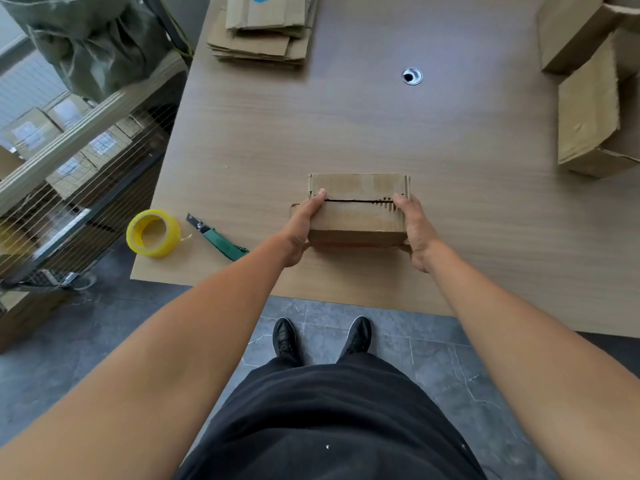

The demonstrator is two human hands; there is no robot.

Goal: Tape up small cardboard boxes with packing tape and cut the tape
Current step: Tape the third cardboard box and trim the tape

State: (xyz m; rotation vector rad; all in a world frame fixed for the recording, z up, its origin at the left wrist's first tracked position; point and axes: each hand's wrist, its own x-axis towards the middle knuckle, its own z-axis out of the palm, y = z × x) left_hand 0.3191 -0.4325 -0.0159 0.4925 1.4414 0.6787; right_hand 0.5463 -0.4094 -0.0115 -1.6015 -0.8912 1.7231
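Head view shows a small brown cardboard box [356,220] sitting on the pale wood-grain worktop [346,126], near its front edge and well in from its left edge. The box's two top flaps meet along a dark seam running left to right, with no tape visible across it. The left grip [300,230], a bare hand, clasps the box's left end, with the thumb lying on top at that end of the seam. The right grip [417,230] clasps the right end the same way, thumb at the seam's ragged right end.

Left of the box lies a green-handled utility knife [216,237], its blade end pointing away from the person. Beyond it a yellow roll of packing tape [153,233] stands close to the worktop's left front corner. Bare worktop stretches behind the box as far as a round metal cable hole [412,76]. A stack of flattened brown cardboard [266,26] sits at the far edge, and larger brown cartons [588,109] crowd the right side. A wire cage trolley [69,168] filled with boxes stands off the left edge, on the grey tiled floor [433,358].
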